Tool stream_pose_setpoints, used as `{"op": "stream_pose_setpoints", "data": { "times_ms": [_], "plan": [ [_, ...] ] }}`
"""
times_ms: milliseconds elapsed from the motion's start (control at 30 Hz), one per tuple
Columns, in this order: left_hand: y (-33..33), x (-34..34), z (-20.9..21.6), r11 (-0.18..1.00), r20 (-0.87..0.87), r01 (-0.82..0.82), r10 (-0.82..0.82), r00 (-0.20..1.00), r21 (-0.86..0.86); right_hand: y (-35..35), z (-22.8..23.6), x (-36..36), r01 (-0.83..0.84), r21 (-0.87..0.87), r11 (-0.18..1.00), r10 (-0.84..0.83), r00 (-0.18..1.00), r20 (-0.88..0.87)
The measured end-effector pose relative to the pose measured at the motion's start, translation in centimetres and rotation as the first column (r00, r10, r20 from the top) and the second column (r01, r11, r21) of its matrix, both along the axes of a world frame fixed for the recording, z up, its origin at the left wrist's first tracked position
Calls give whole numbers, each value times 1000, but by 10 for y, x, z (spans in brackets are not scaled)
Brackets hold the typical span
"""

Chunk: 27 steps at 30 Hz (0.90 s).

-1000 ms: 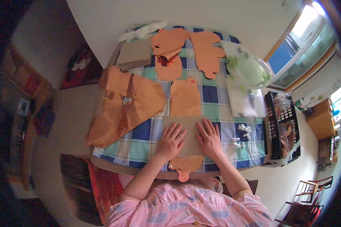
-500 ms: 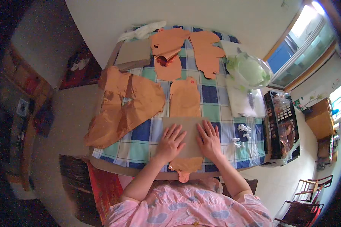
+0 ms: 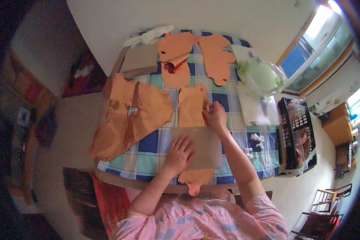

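Note:
A flat orange-copper foil balloon [image 3: 191, 108] lies lengthwise before me, its lower end [image 3: 196, 176] reaching toward the table's front edge. Across its middle rests a grey-beige rectangular card [image 3: 208, 150], which hides that part. My left hand [image 3: 180, 155] lies on the card with its fingers stretched out. Beyond the card's upper right corner, my right hand [image 3: 216, 117] pinches the right edge of the foil balloon, which is lifted and curled there. The right fingertips are partly hidden.
At left lies a larger creased foil sheet [image 3: 144, 108]; further orange foil pieces [image 3: 216, 54] lie at the back. A stack of card [image 3: 140, 60] sits back left. Clear plastic bags [image 3: 262, 76] and small white pieces [image 3: 258, 139] are at right, beside a black crate [image 3: 296, 128].
My right hand has left the card and moved up to the foil balloon's right edge, which is now curled up. The left hand stays on the card.

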State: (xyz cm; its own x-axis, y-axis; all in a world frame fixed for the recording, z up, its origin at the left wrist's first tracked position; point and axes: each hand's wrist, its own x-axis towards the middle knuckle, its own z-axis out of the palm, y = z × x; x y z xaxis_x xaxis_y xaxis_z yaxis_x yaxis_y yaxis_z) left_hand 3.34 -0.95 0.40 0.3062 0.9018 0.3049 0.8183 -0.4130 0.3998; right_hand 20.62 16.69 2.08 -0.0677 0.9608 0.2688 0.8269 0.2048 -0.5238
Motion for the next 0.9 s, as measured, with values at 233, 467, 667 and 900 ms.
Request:
{"op": "stream_pose_setpoints", "data": {
  "times_ms": [233, 467, 667, 900],
  "plan": [
    [-1, 1, 0, 1000, -7, 12, -12, 1000, -17, 0, -1, -13, -41, 105, 994, 37, 998, 44],
    [0, 2, 6, 999, 11, 18, -17, 1000, -36, 18, -8, -12, -29, 100, 995, 26, 999, 33],
    [-1, 0, 4, 1000, -8, 8, -9, 1000, -30, 18, 16, -26, -121, 10, 993, 121, 993, -16],
    [1, 2, 4, 999, -20, 18, -19, 1000, -40, 15, 7, -28, -195, 247, 949, 143, 966, 214]
  ]
}}
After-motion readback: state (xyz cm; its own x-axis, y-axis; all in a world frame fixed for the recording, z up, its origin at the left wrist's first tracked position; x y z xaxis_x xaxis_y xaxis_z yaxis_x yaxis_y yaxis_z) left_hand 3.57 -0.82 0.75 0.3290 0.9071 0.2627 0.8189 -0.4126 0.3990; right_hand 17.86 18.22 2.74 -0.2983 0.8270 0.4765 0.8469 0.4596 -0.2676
